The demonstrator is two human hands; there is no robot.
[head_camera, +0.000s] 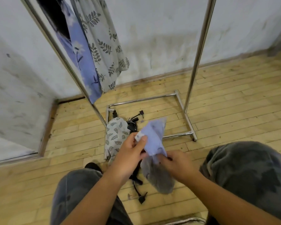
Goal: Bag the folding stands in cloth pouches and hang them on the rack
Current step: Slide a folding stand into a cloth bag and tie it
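Left grip (pixel 130 153), right grip (pixel 177 164): pouch (pixel 154 137) between

We see a floor (pixel 234 95) of pale wooden boards meeting a white wall (pixel 161 30) with grey scuffs; a brown skirting strip (pixel 152 78) runs along the foot of this wall.

The upper edge cuts off the rack (pixel 199 46) and hanging pouches (pixel 81 51). Near, the left hand (pixel 130 155) and lilac pouch (pixel 154 138) hide most of a black stand (pixel 135 176), possibly folded.
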